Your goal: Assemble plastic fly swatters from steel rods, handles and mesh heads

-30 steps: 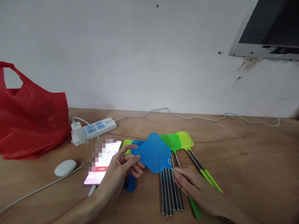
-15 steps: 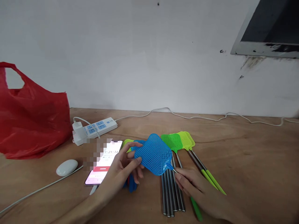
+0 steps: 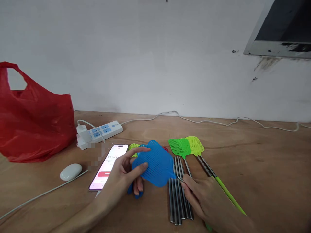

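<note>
The left hand (image 3: 124, 174) pinches the edge of a blue swatter head (image 3: 155, 165) between thumb and fingers, holding it tilted above the counter (image 3: 262, 168). The right hand (image 3: 205, 195) grips a thin metal rod (image 3: 180, 179), its tip at the head's neck (whether the two are joined, one cannot tell). Just beyond the neck, a row of metal tubes (image 3: 178, 204) lies side by side on the counter, near the right hand. A green swatter (image 3: 179, 148) overlaps yellow-green swatters (image 3: 196, 145) behind that hand. A lit phone (image 3: 104, 174) lies by the left wrist, with a white power strip (image 3: 109, 129) farther back and a red bag (image 3: 36, 126) to its left.
</note>
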